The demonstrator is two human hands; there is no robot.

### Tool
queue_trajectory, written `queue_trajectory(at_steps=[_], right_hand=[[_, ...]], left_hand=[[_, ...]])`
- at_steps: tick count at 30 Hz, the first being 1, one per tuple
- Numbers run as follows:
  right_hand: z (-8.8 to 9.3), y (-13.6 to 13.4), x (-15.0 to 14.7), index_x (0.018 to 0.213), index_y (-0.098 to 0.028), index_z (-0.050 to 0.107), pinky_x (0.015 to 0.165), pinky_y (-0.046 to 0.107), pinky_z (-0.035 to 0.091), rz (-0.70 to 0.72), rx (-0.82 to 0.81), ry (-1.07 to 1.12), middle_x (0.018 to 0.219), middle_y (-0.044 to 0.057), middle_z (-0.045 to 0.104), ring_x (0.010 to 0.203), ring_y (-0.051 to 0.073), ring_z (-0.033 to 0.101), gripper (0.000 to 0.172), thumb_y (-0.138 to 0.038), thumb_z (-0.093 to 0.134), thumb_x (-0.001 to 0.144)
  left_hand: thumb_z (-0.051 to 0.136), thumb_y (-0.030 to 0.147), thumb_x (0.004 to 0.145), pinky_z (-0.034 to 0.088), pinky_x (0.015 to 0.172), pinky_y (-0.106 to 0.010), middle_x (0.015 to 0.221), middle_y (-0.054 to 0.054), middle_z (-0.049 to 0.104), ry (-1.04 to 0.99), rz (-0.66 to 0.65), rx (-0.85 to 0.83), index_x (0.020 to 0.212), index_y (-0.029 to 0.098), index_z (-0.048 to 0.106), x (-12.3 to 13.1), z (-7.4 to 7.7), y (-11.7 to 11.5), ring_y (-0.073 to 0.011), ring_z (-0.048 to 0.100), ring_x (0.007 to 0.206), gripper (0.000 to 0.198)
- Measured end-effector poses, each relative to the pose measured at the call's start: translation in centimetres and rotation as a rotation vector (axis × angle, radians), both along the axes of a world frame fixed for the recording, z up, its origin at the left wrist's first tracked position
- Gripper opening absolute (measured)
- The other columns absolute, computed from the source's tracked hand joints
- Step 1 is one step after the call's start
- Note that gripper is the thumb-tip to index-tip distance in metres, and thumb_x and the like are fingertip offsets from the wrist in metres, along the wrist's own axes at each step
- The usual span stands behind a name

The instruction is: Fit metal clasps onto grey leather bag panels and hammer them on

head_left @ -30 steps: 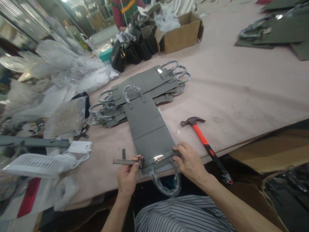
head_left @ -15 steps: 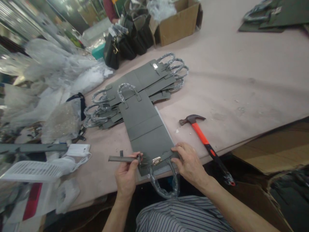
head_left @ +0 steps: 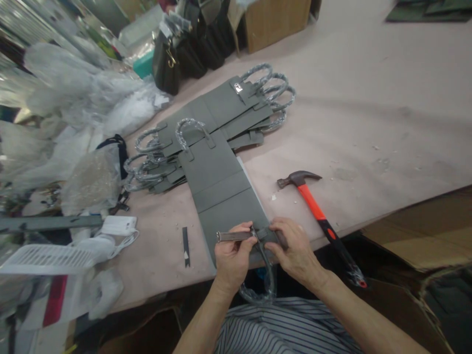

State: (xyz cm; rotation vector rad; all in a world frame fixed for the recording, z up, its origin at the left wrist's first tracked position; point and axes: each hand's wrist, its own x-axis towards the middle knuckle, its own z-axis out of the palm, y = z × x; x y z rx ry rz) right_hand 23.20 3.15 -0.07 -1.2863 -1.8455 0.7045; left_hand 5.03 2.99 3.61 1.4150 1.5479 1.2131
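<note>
A grey bag panel (head_left: 217, 172) lies across the table edge, its near plastic-wrapped handle (head_left: 273, 282) hanging over my lap. My left hand (head_left: 234, 258) pinches a narrow grey strap (head_left: 232, 236) with a metal fitting at its right end. The fitting sits over the panel's near end, beside a short grey tab (head_left: 263, 233). Closed at the panel's right side, my right hand (head_left: 295, 248) grips the tab end; its fingertips partly hide the contact. The panel's metal clasp plate is hidden by the hands and strap. A claw hammer (head_left: 311, 201) lies to the right.
Behind the panel lies a stack of similar grey panels (head_left: 206, 110) with wrapped handles. A small dark strip (head_left: 186, 246) rests left of my hands. Farther off are dark bags (head_left: 165, 66), a cardboard box (head_left: 278, 24) and heaped plastic wrap (head_left: 81, 93). A white basket (head_left: 51, 259) stands left.
My left hand has carried the strap rightward over the panel's near end, close to my right hand. The clasp plate is now covered. My right hand has shifted slightly and holds the tab.
</note>
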Motion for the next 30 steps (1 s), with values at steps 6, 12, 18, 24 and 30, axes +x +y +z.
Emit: queue_trajectory(at_steps=[6, 12, 18, 24, 30], right_hand=[[0.0, 0.0, 0.0, 0.114, -0.023, 0.052, 0.093, 0.048, 0.048, -0.004, -0.010, 0.003, 0.114, 0.013, 0.064, 0.111, 0.031, 0.061, 0.025, -0.031, 0.062, 0.092], [-0.2, 0.1, 0.1, 0.113, -0.022, 0.053, 0.092, 0.046, 0.047, 0.003, -0.008, 0.018, 0.113, 0.012, 0.065, 0.110, 0.030, 0.061, 0.026, -0.031, 0.063, 0.092], [-0.3, -0.1, 0.4, 0.104, -0.022, 0.051, 0.094, 0.045, 0.045, 0.035, -0.005, 0.042, 0.117, 0.012, 0.062, 0.115, 0.028, 0.058, 0.016, -0.024, 0.062, 0.092], [0.2, -0.1, 0.6, 0.095, -0.022, 0.056, 0.090, 0.043, 0.045, 0.075, 0.020, 0.023, 0.115, 0.011, 0.060, 0.111, 0.026, 0.058, 0.006, -0.019, 0.061, 0.092], [0.4, -0.1, 1.1, 0.093, -0.021, 0.066, 0.090, 0.043, 0.048, 0.122, 0.041, 0.010, 0.118, 0.010, 0.059, 0.106, 0.025, 0.060, 0.009, -0.018, 0.057, 0.093]], left_hand=[[0.072, 0.027, 0.086, 0.062, 0.090, -0.036, 0.106, -0.011, 0.078, 0.009, -0.004, -0.031, 0.091, 0.017, 0.074, -0.1, 0.1, 0.2, -0.0220, 0.075, 0.098, 0.011], [0.072, 0.030, 0.087, 0.062, 0.091, -0.038, 0.103, -0.010, 0.078, 0.009, -0.027, 0.005, 0.088, 0.017, 0.071, -0.3, 0.3, 0.2, -0.0224, 0.075, 0.096, 0.012], [0.071, 0.028, 0.088, 0.061, 0.093, -0.039, 0.103, -0.010, 0.078, 0.014, -0.052, 0.055, 0.089, 0.018, 0.070, -0.3, 0.3, 0.0, -0.0223, 0.075, 0.099, 0.010], [0.071, 0.025, 0.089, 0.060, 0.097, -0.041, 0.109, -0.010, 0.077, 0.076, -0.108, 0.131, 0.093, 0.019, 0.070, -0.5, -0.1, -0.5, -0.0223, 0.073, 0.104, 0.007], [0.070, 0.023, 0.090, 0.059, 0.099, -0.042, 0.111, -0.011, 0.076, 0.070, -0.122, 0.141, 0.093, 0.018, 0.070, -0.4, -0.5, -0.7, -0.0225, 0.072, 0.107, 0.006]])
